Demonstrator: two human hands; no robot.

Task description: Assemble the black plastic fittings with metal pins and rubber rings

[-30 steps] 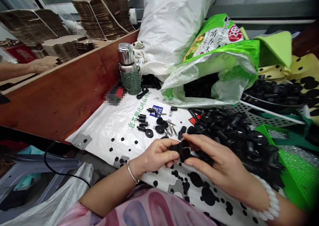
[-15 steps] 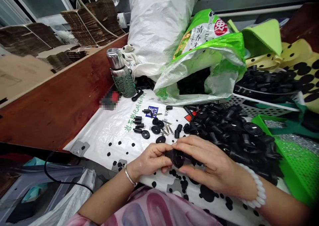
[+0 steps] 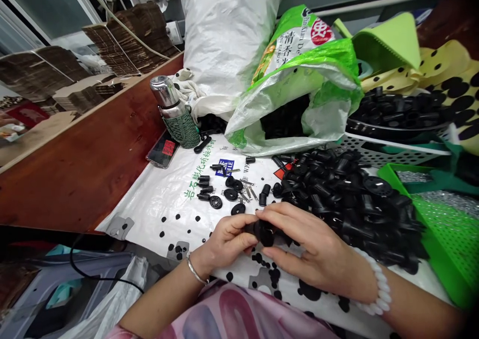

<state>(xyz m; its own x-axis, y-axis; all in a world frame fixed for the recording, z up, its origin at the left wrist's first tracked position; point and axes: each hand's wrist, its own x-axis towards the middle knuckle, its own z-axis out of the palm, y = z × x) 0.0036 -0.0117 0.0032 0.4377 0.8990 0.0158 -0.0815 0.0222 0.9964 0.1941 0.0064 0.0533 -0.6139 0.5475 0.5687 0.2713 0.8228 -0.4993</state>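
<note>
Green bag (image 3: pixel 322 75): reads "Xian De" beside a red emblem; sags around contents too shadowed to make out.
White sheet (image 3: pixel 175 189): bears green Chinese characters, black "WJ9" and a blue block ending in "LE".
Phone (image 3: pixel 156 154): shows a red sticker, print too small to read.
Black part (image 3: pixel 265 233): held just above the sheet, partly covered.
Left hand (image 3: pixel 231 238): grip clamped on the narrow end.
Right hand (image 3: pixel 310 239): grip curved around the broad end; hard to tell whether clamped.
Heap of black parts (image 3: pixel 337 194): lies beyond, partly blocked from sight.
Flask (image 3: pixel 181 129): stands just beside the phone.
Green tray (image 3: pixel 445 274): runs off the right edge.
</note>
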